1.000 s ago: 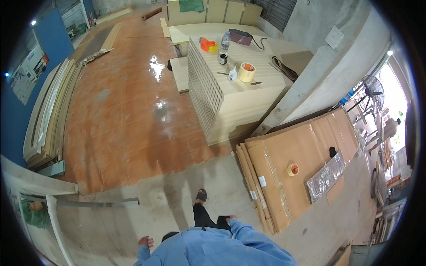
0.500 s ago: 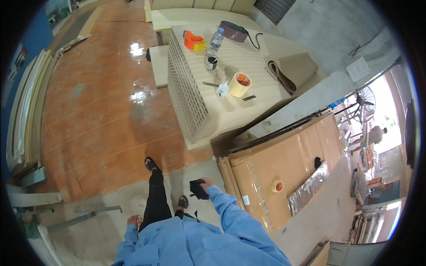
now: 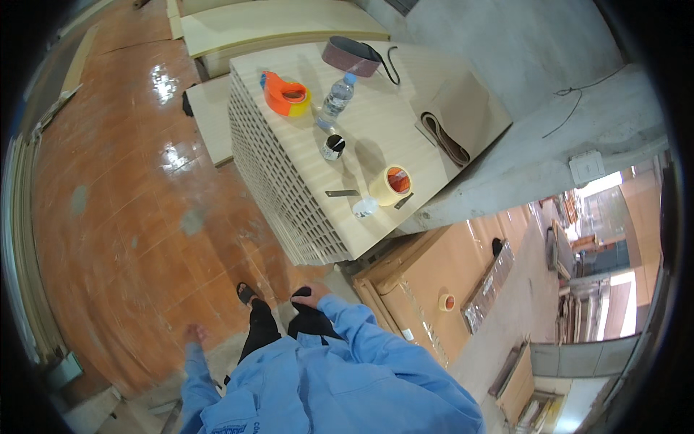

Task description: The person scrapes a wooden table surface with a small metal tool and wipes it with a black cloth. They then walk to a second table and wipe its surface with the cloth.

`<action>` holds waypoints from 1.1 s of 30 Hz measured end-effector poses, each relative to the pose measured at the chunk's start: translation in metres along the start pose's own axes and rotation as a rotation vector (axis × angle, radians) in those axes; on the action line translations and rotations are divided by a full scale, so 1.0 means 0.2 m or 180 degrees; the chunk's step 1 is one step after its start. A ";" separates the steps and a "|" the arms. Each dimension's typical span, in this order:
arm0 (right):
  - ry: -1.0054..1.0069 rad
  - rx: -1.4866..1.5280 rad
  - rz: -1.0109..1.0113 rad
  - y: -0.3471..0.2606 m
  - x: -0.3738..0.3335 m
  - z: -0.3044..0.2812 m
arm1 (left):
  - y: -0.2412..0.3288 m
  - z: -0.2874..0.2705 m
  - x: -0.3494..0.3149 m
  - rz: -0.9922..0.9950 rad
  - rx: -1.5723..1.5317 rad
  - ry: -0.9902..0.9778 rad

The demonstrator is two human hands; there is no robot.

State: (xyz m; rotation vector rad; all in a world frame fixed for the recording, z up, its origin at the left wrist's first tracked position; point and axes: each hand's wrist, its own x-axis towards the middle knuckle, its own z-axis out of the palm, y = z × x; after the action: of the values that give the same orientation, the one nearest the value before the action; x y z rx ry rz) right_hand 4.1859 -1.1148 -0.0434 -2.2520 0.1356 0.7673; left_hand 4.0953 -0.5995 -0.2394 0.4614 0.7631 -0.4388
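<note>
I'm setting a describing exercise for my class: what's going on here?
A person in a blue shirt is beside a pale stack. The right hand overlaps something black, but its grip can't be made out; the left hand hangs open over the tiled floor. On the stack are an orange tape dispenser, a roll of tape and a water bottle, none touched by either hand.

Glossy against matt

The orange tile floor [image 3: 144, 246] is glossy. The pale panel stack [image 3: 289, 155] looks smooth; the water bottle [image 3: 338, 101] is clear, shiny plastic; the sanding belt [image 3: 347, 58] seems rough and matt. Brown cardboard [image 3: 423, 269] carries a glossy strip. The shirt sleeve [image 3: 354, 318] above the right hand [image 3: 312, 295] is matt cloth; a dark item [image 3: 301, 291] there is too hidden to judge.
</note>
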 end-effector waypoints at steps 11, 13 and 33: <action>-0.0392 -0.0306 -0.0234 -0.16 0.50 0.01 | 0.25 0.09 -0.11 0.0398 0.1879 0.2063; -0.0647 -0.0259 -0.0296 -0.21 0.57 -0.04 | 0.01 0.04 -0.28 0.0162 0.1425 0.1891; -0.2228 0.0746 -0.0161 0.23 0.96 0.24 | -1.38 0.77 -0.71 0.1215 0.0779 0.3198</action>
State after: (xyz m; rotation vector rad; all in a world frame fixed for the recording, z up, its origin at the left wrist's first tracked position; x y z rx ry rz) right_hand 4.3044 -1.0911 -0.2053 -1.6536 -0.1587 1.3812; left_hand 3.9421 -0.8785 -0.1020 1.0667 1.5544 0.1009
